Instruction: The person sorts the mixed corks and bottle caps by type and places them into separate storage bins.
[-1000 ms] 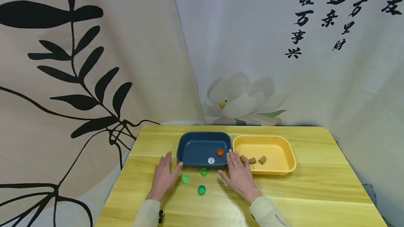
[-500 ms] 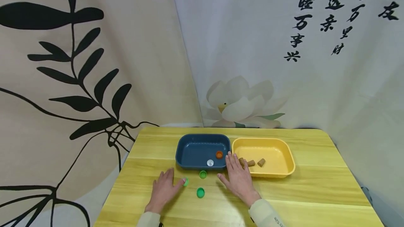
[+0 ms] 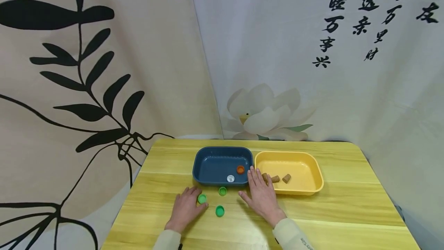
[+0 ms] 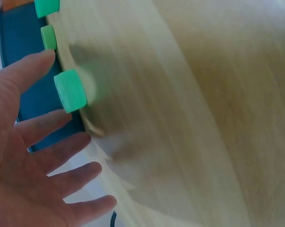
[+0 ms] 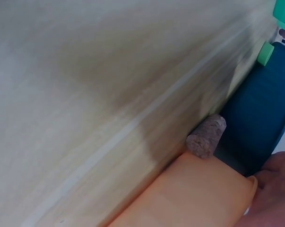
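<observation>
My left hand (image 3: 185,208) is low over the table around a green cap (image 3: 202,198), thumb on one side and fingertips on the other. In the left wrist view its fingers are spread, the same cap (image 4: 70,91) lying between thumb and index finger without a visible pinch. Two more green caps, one (image 3: 222,191) by the blue tray (image 3: 208,165) and one (image 3: 220,211) nearer me, lie on the table. My right hand (image 3: 263,201), fingers extended, rests at the adjoining near edges of the blue and yellow trays. In the right wrist view, a cork (image 5: 207,136) shows near the yellow tray's edge.
The blue tray holds an orange cap (image 3: 240,169) and a clear white one (image 3: 230,178). Inside the yellow tray (image 3: 305,165) are several corks (image 3: 286,178). Behind the wooden table (image 3: 347,211) hangs a printed curtain (image 3: 166,49).
My left hand has come back from beside the blue tray toward me, and its fingers now lie around the leftmost green cap. The right hand has stayed at the trays.
</observation>
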Motion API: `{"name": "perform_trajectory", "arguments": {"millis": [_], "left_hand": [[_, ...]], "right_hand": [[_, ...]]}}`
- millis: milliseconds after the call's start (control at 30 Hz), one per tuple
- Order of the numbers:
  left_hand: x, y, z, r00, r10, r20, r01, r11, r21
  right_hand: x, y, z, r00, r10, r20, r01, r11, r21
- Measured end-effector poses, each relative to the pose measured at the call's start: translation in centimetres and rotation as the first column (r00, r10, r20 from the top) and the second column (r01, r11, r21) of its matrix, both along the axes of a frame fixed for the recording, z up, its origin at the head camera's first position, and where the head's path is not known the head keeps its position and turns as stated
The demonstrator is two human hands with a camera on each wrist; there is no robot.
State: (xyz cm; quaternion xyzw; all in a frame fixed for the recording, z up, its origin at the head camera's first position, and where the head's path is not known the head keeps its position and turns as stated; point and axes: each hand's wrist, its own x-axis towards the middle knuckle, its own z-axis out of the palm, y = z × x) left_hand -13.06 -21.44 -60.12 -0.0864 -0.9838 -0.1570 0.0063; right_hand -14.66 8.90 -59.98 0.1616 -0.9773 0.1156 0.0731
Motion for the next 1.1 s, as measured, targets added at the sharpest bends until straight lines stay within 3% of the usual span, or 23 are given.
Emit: {"name": "perform_trajectory", "arguments": {"millis": [267, 667, 867, 1100], "left_hand": [[0.3, 0.2, -0.5, 0.982, -0.091, -0.166, 0.094, 0.995, 0.011], [0.8, 0.7, 0.0, 0.944, -0.048, -0.326, 0.073, 0.995, 0.063], [1.0, 1.2, 1.4, 0.933, -0.016, -0.359, 0.063, 0.991, 0.12], [0.4, 2.2, 3.9, 0.929, -0.03, -0.369, 0.088, 0.986, 0.139]], "right_hand": [[-0.1, 0.0, -0.1, 1.0, 0.001, -0.001, -0.001, 1.0, -0.005], [0.0, 0.0, 0.0, 1.0, 0.0, 0.017, 0.0, 1.0, -0.027], [0.1, 0.0, 0.2, 1.0, -0.002, 0.027, 0.003, 1.0, -0.03], [0.1, 0.0, 0.2, 1.0, 0.001, 0.024, 0.0, 0.999, -0.043]]}}
